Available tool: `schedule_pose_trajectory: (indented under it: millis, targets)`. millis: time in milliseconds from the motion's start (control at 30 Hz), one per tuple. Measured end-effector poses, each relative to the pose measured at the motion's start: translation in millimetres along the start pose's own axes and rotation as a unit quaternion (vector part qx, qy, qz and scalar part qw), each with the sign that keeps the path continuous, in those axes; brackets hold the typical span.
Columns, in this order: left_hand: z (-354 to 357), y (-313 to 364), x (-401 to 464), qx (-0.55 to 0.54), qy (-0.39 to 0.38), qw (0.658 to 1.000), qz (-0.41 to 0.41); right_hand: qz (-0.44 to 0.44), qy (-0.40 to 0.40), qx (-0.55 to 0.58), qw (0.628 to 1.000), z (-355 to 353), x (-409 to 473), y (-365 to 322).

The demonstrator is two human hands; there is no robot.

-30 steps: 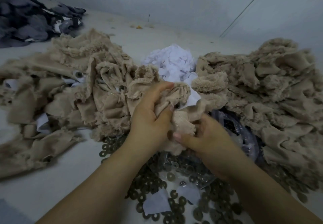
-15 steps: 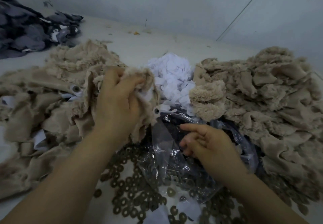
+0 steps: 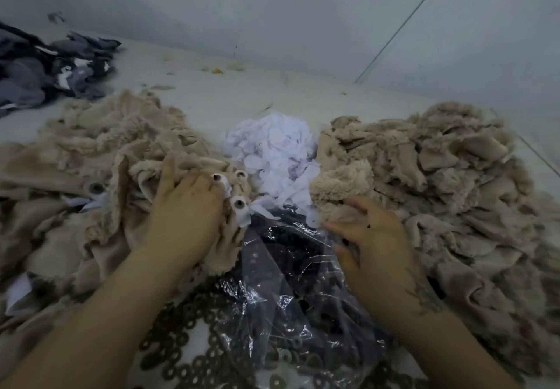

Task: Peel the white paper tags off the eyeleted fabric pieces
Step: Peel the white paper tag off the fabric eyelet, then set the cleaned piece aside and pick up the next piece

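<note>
My left hand (image 3: 185, 206) grips a beige eyeleted fabric piece (image 3: 212, 167) at the inner edge of the left beige pile (image 3: 75, 152). Three metal eyelets (image 3: 239, 203) show by its fingertips, with a white paper tag (image 3: 246, 217) hanging under the lowest one. Between the two piles lies a heap of white paper tags (image 3: 272, 149). My right hand (image 3: 372, 237) hovers with relaxed fingers over a clear plastic bag (image 3: 288, 267), its fingertips at a fluffy fabric piece (image 3: 342, 182) on the edge of the right beige pile (image 3: 448, 176). It holds nothing.
Loose dark metal rings (image 3: 188, 343) are scattered on the white table near me and inside the bag. Another tagged eyelet (image 3: 96, 188) shows in the left pile. A dark grey fabric heap (image 3: 45, 67) sits at the far left. A wall (image 3: 303, 9) rises behind.
My left hand carried the fabric piece from the middle over to the left pile. My right hand let go of it and shifted right toward the right pile.
</note>
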State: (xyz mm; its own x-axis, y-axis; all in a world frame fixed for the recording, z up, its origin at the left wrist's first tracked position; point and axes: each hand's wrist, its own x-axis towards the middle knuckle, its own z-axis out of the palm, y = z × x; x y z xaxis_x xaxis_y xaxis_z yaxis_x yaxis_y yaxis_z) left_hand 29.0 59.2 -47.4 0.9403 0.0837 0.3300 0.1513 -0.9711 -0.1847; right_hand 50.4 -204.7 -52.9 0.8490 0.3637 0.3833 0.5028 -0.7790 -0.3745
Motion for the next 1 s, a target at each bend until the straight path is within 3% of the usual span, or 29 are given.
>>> schedule_pose_trajectory:
  millis: [100,200,267,367,433,500,533,600,667,800,900,933,1000]
  targets:
    - [-4,7,-2,-0.023,0.054,0.998,0.032,0.046,-0.073,-0.046,0.995,4,11,8]
    - [-14,31,-9,-0.067,0.096,0.990,0.085,0.068,0.042,0.036,0.996,-1,14,3]
    - [-17,50,-16,-0.122,0.113,0.978,0.129,0.114,0.120,0.128,0.978,-8,11,-2]
    - [-19,74,-20,-0.291,0.111,0.940,0.140,0.137,0.122,0.276,0.943,-18,5,-6]
    - [-25,82,-17,-0.462,0.009,0.882,0.088,0.171,0.053,0.468,0.866,-26,4,-13]
    - [-29,86,-11,-0.624,-0.144,0.765,0.068,0.212,0.006,0.637,0.741,-29,3,-16]
    - [-32,87,-8,-0.677,-0.178,0.710,0.075,0.229,-0.001,0.683,0.694,-29,4,-16]
    - [-32,91,-7,-0.750,-0.185,0.633,0.053,0.254,-0.016,0.732,0.632,-28,6,-15]
    - [-32,92,-8,-0.788,-0.159,0.594,-0.004,0.265,-0.029,0.756,0.598,-26,7,-15]
    - [-35,90,-10,-0.823,-0.109,0.553,-0.074,0.250,-0.095,0.744,0.612,-22,5,-17]
    - [-34,85,-10,-0.842,-0.124,0.505,-0.143,0.257,-0.102,0.733,0.622,-19,5,-16]
    - [-34,83,-10,-0.838,-0.132,0.502,-0.168,0.268,-0.095,0.731,0.620,-17,5,-16]
    - [-31,79,-12,-0.802,-0.128,0.550,-0.196,0.288,-0.085,0.728,0.617,-16,6,-16]
